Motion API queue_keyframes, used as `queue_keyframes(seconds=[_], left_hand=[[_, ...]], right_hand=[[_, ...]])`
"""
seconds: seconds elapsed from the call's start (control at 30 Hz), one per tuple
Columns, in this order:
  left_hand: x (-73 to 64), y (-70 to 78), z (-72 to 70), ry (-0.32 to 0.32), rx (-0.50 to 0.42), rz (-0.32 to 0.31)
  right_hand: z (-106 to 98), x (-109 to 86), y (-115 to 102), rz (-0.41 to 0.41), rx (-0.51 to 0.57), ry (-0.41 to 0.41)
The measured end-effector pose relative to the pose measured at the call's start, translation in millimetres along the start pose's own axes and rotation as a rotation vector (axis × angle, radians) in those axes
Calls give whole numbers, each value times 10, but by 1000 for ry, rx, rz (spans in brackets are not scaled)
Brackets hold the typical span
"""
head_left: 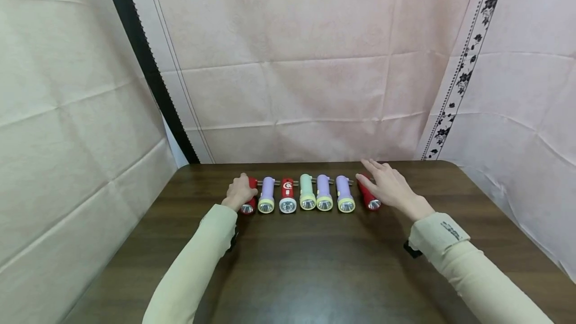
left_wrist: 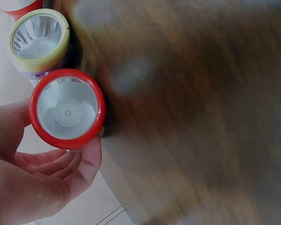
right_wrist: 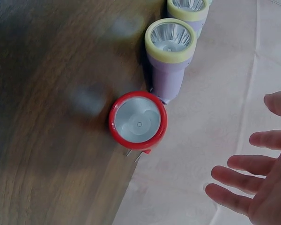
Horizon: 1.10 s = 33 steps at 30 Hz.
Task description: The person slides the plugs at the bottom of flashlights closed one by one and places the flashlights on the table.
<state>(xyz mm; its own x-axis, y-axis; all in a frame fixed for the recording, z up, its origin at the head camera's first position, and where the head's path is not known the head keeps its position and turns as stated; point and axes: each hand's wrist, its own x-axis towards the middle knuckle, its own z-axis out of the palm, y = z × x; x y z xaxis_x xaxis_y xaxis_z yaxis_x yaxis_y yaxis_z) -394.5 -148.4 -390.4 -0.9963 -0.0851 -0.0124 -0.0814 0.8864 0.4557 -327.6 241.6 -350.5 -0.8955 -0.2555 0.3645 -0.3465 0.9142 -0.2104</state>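
A row of flashlights lies on the brown table, lens ends toward me. My left hand (head_left: 240, 192) grips the red flashlight (left_wrist: 68, 108) at the row's left end, thumb on one side and fingers on the other. Beside it lies a purple flashlight (head_left: 267, 195) with a yellow rim, then a red one with a silver rim (head_left: 287, 196). My right hand (head_left: 390, 186) is spread over the red flashlight (head_left: 371, 200) at the right end. In the right wrist view the fingers (right_wrist: 248, 165) stand apart from that flashlight, holding nothing.
A mint green flashlight (head_left: 307, 192) and two purple flashlights (head_left: 323, 192) fill the rest of the row. Thin metal prongs (head_left: 357, 182) stick out sideways from several of them. The table (head_left: 288, 264) ends just behind the row, where pale cloth (head_left: 315, 89) hangs.
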Motion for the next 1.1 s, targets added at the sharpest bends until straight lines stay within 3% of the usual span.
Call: queue_keyframes(seconds=[0.23,0.6,0.83,1.1], left_hand=[[-36,25,-102,49,-46,13],[-124,301,-272,109,-144,108],[-228,512,-304,100,-199,196],[-358,750,-368,85,-215,288]], right_hand=[[15,17,-37,-16,2,1],[-6,71,-95,-39,71,-1],[-38,114,-181,-30,81,-33],[-125,198,-313,-98,82,-17]])
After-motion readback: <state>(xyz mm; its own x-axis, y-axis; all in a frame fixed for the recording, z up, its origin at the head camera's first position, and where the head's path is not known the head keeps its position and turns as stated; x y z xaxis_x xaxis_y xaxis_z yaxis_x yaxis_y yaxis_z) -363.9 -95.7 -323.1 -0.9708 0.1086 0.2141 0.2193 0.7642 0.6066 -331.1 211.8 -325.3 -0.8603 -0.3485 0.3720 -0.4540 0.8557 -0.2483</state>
